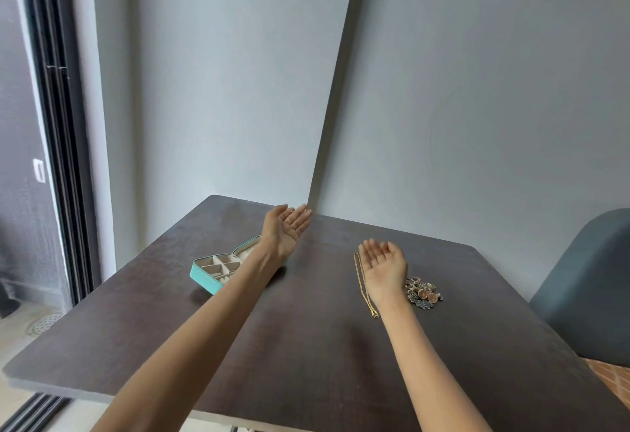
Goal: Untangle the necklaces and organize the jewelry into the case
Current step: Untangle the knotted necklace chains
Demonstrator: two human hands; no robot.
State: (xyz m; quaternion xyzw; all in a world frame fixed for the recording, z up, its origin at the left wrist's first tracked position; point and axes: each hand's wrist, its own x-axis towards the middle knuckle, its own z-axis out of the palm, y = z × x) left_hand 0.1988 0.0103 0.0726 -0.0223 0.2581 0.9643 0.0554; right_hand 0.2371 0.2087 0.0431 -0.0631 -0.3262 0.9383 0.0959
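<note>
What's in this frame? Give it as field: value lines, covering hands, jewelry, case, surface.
left hand: left hand open, palm up, raised above the case, holds nothing
right hand: right hand open, palm up, fingers straight, holds nothing
case: turquoise zip jewelry case lying open, beige divided compartments, partly hidden by the left forearm
chain: thin gold chain necklace laid out on the table, left of the right hand
pile: heap of mixed metal jewelry pieces right of the right wrist
surface: dark brown wooden table
task state: not yet begun
</note>
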